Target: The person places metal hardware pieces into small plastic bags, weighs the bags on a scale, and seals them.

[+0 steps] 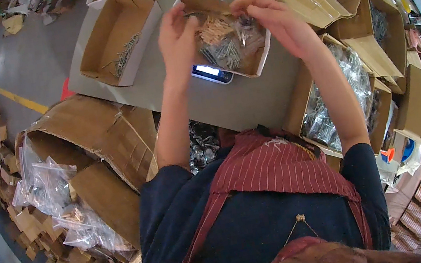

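White-sided brown cardboard, shaped into a shallow open box (263, 56), sits between the person's two hands, its long axis appearing to run across the grey surface (266, 98) and slant toward the person at its right end. The left hand (180, 34) is at the box's left end, half open, fingers curled and thumb apart; whether it grips the wall cannot be told. The right hand (271, 18) reaches over the far right corner, fingers bent down with the tips close together; what they pinch, if anything, is hidden. A clear plastic bag with small dark parts (249, 36) lies inside the box at its right side, just below the right fingertips on the person's side, so the right hand is clearly the nearer one. Pale wooden dowels (215, 30) lie in a heap between the hands, close beside the left thumb, and silvery metal screws (228, 54) in clear wrapping lie nearer the person. A small device with a lit white display (212, 74) shows at the box's near edge; how far it extends underneath cannot be seen.
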`<state>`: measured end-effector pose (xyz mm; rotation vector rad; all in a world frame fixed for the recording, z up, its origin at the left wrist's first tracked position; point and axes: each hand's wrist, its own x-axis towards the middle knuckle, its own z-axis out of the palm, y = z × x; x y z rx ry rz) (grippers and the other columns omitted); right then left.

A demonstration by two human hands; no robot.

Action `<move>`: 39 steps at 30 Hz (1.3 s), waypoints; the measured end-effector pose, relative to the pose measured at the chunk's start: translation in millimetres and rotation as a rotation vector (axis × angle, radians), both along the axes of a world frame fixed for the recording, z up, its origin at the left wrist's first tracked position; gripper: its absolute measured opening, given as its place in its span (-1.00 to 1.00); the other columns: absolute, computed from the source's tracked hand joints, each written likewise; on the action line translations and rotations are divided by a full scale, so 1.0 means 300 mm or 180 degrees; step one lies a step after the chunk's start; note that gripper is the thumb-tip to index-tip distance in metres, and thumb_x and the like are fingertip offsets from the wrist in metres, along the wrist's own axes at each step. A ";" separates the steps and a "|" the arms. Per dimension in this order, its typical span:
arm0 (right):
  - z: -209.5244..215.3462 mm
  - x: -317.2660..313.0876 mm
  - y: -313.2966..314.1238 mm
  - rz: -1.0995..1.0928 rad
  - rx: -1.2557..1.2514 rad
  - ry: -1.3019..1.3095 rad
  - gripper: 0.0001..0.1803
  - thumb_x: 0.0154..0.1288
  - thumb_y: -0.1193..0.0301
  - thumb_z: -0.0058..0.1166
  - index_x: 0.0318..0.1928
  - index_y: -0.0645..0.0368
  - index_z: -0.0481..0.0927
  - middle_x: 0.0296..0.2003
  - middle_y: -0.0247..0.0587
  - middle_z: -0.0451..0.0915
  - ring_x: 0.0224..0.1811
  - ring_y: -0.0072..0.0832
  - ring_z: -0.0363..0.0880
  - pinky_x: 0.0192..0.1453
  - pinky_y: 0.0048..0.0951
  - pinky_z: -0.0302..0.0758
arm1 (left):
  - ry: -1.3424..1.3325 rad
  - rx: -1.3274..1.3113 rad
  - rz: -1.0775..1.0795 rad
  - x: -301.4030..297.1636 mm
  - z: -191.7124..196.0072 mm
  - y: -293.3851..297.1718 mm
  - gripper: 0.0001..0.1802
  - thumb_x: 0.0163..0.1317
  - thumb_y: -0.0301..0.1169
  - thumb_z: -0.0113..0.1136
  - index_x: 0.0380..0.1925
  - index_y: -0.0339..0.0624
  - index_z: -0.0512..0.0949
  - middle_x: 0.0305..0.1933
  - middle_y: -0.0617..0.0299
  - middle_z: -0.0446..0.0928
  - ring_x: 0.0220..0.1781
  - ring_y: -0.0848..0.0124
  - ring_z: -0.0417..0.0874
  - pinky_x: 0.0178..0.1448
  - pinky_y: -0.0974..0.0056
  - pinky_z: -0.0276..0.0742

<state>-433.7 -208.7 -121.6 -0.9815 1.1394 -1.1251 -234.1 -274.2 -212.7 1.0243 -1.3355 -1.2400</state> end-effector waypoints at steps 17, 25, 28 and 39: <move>-0.264 -0.407 0.260 0.0494 -0.0300 0.4309 -0.76 0.26 0.31 0.09 -0.13 0.14 0.65 -0.21 -0.14 0.66 -0.02 -0.28 0.59 0.29 -0.24 0.31 | 0.0420 0.0135 0.1087 0.279 -0.073 0.147 -0.81 0.27 -0.57 0.10 -0.14 -0.32 0.60 -0.13 0.23 0.61 -0.03 0.48 0.57 0.14 0.37 0.42; -0.285 -0.374 0.267 0.1379 -0.0206 0.5610 -0.73 0.25 0.18 0.05 -0.26 0.09 0.68 -0.29 -0.05 0.68 -0.06 -0.18 0.60 0.31 -0.03 0.22 | -0.0130 -0.0480 0.1264 0.285 0.087 0.336 -0.84 0.30 -0.60 0.06 -0.20 -0.31 0.61 -0.20 0.28 0.62 -0.12 0.54 0.56 0.05 0.43 0.43; -0.296 -0.386 0.280 0.1214 -0.0533 0.5600 -0.69 0.28 0.17 0.03 -0.19 0.10 0.69 -0.30 -0.01 0.68 -0.08 -0.15 0.61 0.29 -0.04 0.23 | -0.0467 -0.0499 0.1487 0.294 0.168 0.453 -0.85 0.33 -0.58 0.06 -0.19 -0.30 0.60 -0.20 0.28 0.63 -0.12 0.55 0.58 0.06 0.42 0.45; -0.322 -0.443 0.228 0.1461 -0.0328 0.5127 -0.60 0.28 0.07 0.03 -0.10 0.10 0.65 -0.17 -0.10 0.70 -0.10 -0.10 0.63 0.32 -0.04 0.18 | -0.1532 -0.1207 0.2827 0.479 0.522 0.884 -0.82 0.30 -0.64 0.08 -0.24 -0.29 0.67 -0.24 0.24 0.67 -0.23 0.56 0.61 -0.12 0.44 0.52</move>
